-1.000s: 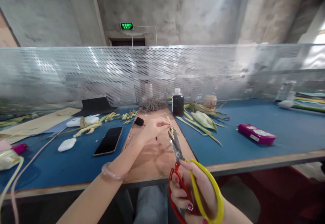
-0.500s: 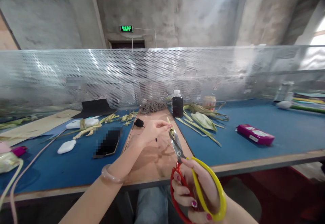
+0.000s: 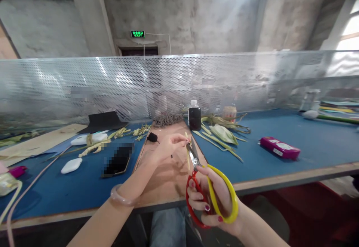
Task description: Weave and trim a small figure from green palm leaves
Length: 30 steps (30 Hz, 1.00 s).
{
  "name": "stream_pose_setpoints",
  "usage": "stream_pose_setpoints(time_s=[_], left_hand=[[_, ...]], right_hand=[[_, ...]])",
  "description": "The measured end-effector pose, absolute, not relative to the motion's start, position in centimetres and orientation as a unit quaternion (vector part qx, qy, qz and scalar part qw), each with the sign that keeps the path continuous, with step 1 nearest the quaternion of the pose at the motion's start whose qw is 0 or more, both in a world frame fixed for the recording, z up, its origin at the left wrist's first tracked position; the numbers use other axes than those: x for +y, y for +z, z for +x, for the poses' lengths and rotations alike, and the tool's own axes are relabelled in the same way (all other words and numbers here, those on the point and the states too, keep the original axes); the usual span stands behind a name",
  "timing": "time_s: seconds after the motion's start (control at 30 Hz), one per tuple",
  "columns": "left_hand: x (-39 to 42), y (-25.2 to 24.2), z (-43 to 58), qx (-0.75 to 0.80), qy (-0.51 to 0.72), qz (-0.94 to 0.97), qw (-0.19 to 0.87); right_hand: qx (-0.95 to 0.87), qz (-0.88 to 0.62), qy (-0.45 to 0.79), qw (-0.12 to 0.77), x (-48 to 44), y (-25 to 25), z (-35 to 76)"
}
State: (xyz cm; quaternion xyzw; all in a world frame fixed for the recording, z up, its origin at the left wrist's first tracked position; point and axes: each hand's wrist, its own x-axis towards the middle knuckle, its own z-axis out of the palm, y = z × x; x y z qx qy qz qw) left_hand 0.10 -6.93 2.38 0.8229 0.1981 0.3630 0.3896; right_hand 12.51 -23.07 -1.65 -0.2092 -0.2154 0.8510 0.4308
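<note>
My left hand [image 3: 165, 147] reaches over the brown board [image 3: 168, 176] and pinches a thin yellow-green leaf strip [image 3: 187, 142] between thumb and fingers. My right hand [image 3: 213, 202] is closed round the handles of the scissors [image 3: 206, 187], one loop red, one yellow. The metal blades point up and away, with their tips right at the strip beside my left fingertips. A pale bangle sits on my left wrist.
On the blue table [image 3: 280, 135] lie a phone [image 3: 117, 160], a white case [image 3: 71, 165], a dark bottle [image 3: 194, 117], green leaves [image 3: 224, 133], a pink box [image 3: 279, 148], a black pouch [image 3: 103, 120] and a coil of cord [image 3: 167, 120]. A perforated metal screen [image 3: 112, 82] closes the back.
My right hand has brought the scissors up and forward, so the blade tips now meet the strip. The handles have drawn closer together. My left hand has held its place.
</note>
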Motion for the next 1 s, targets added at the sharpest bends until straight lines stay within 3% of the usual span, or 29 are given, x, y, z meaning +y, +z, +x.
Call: stream_pose_setpoints(time_s=[1.0], left_hand=[[-6.0,1.7,0.2,0.186,0.384,0.778,0.462]], right_hand=[[-0.222,-0.217,0.842,0.44,-21.4,-0.5,11.9]])
